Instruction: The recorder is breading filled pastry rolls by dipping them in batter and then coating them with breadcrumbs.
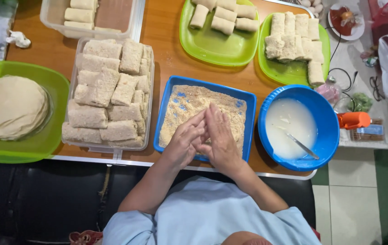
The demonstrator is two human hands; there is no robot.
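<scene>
My left hand (184, 139) and my right hand (220, 136) are pressed together, fingers stretched out, above the near half of a blue rectangular tray (244, 99) spread with breadcrumbs (194, 102). Whether anything lies between the palms is hidden. To the right stands a blue round bowl (327, 113) of white batter with a metal spoon (302, 145) in it. To the left, a clear container (151, 90) is stacked with crumb-coated rolls (107, 95).
A green plate (51, 140) with a stack of round wrappers (10, 106) sits far left. At the back are a green plate of plain rolls (223, 18), a green plate of coated rolls (293, 36) and a clear tub (112, 18). Bags and clutter crowd the right side.
</scene>
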